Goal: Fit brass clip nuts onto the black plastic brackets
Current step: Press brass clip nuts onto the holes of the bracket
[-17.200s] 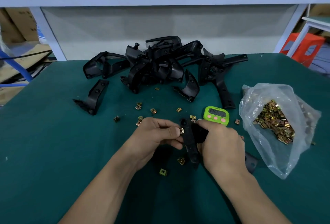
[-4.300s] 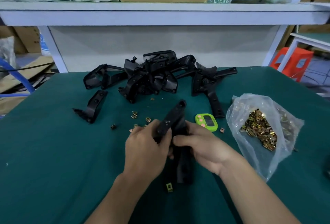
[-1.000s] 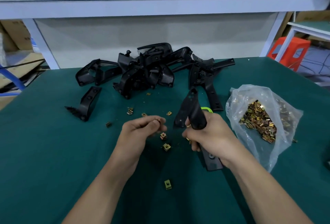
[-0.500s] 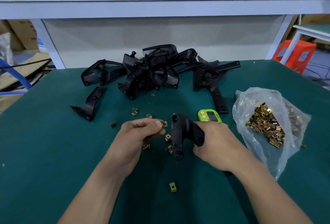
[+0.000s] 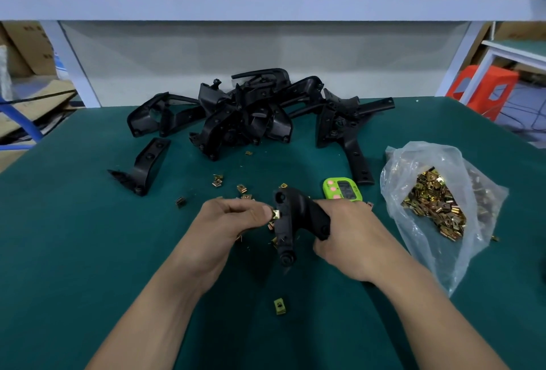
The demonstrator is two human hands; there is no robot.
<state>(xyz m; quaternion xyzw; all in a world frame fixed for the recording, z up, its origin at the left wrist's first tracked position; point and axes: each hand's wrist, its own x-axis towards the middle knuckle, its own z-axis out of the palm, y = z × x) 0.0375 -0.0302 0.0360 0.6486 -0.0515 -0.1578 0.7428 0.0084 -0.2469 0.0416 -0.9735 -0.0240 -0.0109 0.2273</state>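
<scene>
My right hand (image 5: 351, 236) grips a black plastic bracket (image 5: 291, 222) over the middle of the green table (image 5: 74, 251), one end pointing down toward me. My left hand (image 5: 227, 225) pinches a brass clip nut (image 5: 276, 214) and holds it against the bracket's left edge. Several loose clip nuts (image 5: 240, 188) lie on the table just behind my hands, and a single clip nut (image 5: 279, 306) lies nearer to me. A pile of black brackets (image 5: 251, 115) sits at the back of the table.
A clear plastic bag of brass clip nuts (image 5: 434, 207) lies at the right. A green timer (image 5: 342, 189) sits just behind my right hand. One lone bracket (image 5: 144, 166) lies at the left. A white shelf frame (image 5: 266, 0) spans the back.
My left hand has brought the clip nut right, from a small gap to touching the bracket's edge. My right hand has tipped the bracket from upright to pointing down toward me.
</scene>
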